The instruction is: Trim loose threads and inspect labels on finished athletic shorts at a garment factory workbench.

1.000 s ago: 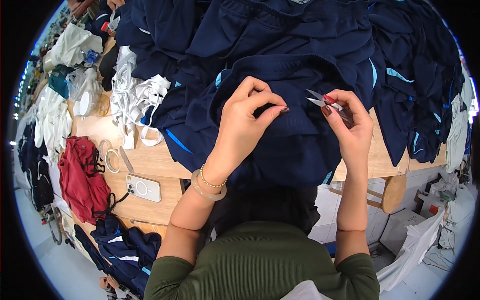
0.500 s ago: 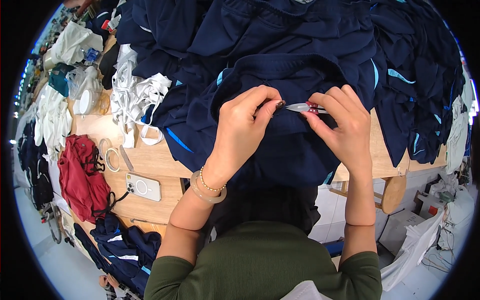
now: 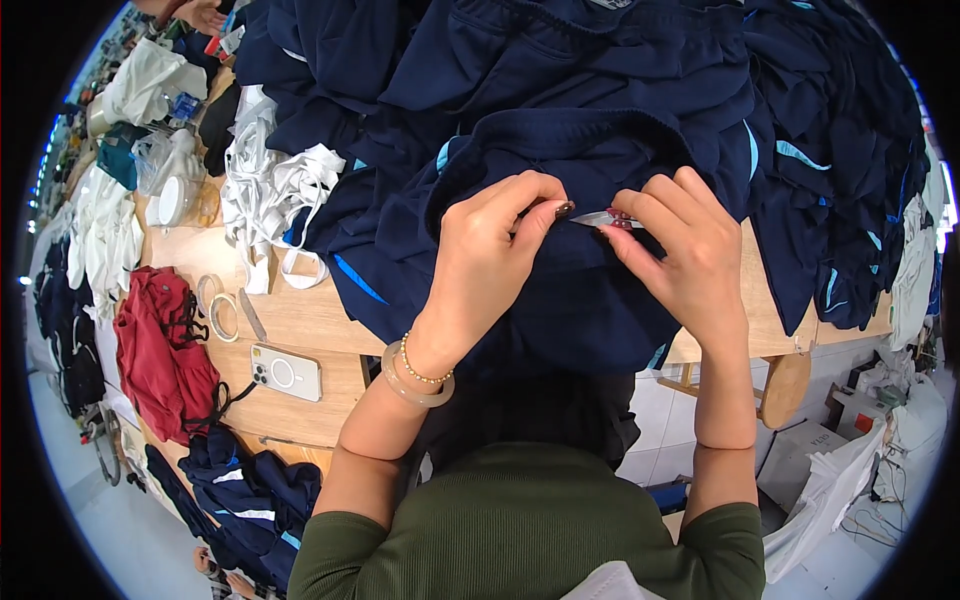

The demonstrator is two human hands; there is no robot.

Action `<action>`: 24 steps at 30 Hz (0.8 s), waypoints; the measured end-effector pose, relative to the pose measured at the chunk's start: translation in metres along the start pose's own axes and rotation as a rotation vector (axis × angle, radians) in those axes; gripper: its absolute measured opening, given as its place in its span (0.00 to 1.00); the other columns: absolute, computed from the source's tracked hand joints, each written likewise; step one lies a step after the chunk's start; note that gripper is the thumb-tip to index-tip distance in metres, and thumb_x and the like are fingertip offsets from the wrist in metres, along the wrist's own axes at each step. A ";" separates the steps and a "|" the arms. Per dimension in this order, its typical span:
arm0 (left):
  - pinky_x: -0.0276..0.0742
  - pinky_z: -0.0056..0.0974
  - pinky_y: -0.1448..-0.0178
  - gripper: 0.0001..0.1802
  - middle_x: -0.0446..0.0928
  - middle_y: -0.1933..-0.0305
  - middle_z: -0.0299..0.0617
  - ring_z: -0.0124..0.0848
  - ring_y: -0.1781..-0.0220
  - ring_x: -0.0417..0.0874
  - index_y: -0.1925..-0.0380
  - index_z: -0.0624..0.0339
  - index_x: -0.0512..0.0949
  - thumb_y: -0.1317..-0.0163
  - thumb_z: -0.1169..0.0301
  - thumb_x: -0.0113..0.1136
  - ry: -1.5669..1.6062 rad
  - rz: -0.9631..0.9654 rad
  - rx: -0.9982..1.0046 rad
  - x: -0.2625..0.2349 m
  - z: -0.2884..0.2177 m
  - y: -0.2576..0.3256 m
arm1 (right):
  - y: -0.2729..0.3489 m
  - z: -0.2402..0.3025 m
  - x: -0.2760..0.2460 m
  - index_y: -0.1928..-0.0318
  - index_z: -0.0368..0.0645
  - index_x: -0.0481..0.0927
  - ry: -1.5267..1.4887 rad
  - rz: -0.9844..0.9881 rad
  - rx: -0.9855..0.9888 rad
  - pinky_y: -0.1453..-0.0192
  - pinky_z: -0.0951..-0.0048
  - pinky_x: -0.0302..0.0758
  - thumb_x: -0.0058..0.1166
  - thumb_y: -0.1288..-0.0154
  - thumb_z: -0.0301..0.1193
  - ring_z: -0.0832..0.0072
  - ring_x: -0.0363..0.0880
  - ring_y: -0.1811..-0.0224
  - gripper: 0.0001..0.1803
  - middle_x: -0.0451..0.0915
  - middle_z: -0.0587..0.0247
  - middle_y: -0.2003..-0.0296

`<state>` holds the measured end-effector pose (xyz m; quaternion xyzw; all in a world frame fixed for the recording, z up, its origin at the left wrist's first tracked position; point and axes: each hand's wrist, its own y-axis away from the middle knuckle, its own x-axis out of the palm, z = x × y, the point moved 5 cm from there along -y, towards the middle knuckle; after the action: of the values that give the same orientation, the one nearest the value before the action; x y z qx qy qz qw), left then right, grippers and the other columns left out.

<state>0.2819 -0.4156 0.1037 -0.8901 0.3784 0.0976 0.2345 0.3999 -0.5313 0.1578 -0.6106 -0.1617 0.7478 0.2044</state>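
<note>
A navy garment [image 3: 560, 285] with a gathered elastic waistband lies before me, its opening facing up. Over it, my left hand [image 3: 490, 240] is closed in a pinch, thumb against fingertips; whatever is between them is too small to make out. My right hand [image 3: 690, 250] grips small thread snips [image 3: 596, 218], with the pale pointed blades aimed left at the left fingertips, a short gap apart. The fingers cover most of the snips' handle. Both hands hover just below the waistband's far edge.
More navy garments [image 3: 830, 180] are heaped behind and to the right. White straps [image 3: 255, 190], tape rolls [image 3: 224, 318], a phone [image 3: 286, 373] and a red bag [image 3: 163, 350] lie on the left of the wooden table [image 3: 325, 325]. Another person's hand [image 3: 200, 15] shows at far left.
The snips have turned slightly and their blades look narrower now. My left hand has barely moved. Another person's hand has come into view at the upper left.
</note>
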 end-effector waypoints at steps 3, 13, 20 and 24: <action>0.77 0.24 0.66 0.03 0.81 0.68 0.38 0.21 0.70 0.82 0.64 0.68 0.79 0.33 0.81 0.56 0.063 -0.073 -0.047 -0.007 0.003 0.002 | 0.002 -0.005 -0.003 0.68 0.42 0.81 -0.021 -0.003 0.058 0.69 0.72 0.70 0.69 0.55 0.27 0.70 0.71 0.70 0.12 0.74 0.67 0.73; 0.71 0.29 0.70 0.09 0.74 0.70 0.39 0.26 0.76 0.73 0.65 0.66 0.79 0.46 0.80 0.69 -0.020 -0.009 -0.052 -0.001 0.001 0.010 | 0.039 -0.025 0.006 0.58 0.34 0.80 -0.827 -0.268 0.574 0.61 0.85 0.70 0.62 0.43 0.20 0.84 0.74 0.64 0.12 0.77 0.67 0.66; 0.79 0.25 0.63 0.02 0.83 0.69 0.39 0.21 0.69 0.81 0.67 0.69 0.79 0.35 0.80 0.59 0.043 0.005 -0.191 -0.002 0.010 0.010 | 0.017 -0.016 -0.002 0.63 0.38 0.82 -0.363 -0.123 0.338 0.66 0.77 0.69 0.70 0.50 0.27 0.74 0.73 0.69 0.14 0.77 0.64 0.72; 0.75 0.27 0.68 0.02 0.81 0.73 0.40 0.25 0.73 0.81 0.67 0.68 0.77 0.37 0.80 0.60 0.070 -0.049 -0.192 -0.004 0.009 0.009 | 0.005 -0.008 -0.001 0.65 0.39 0.82 -0.172 -0.060 0.132 0.68 0.72 0.69 0.70 0.52 0.29 0.70 0.71 0.70 0.13 0.76 0.66 0.73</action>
<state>0.2729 -0.4138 0.0940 -0.9203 0.3533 0.0965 0.1372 0.4078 -0.5360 0.1547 -0.5242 -0.1473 0.8000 0.2520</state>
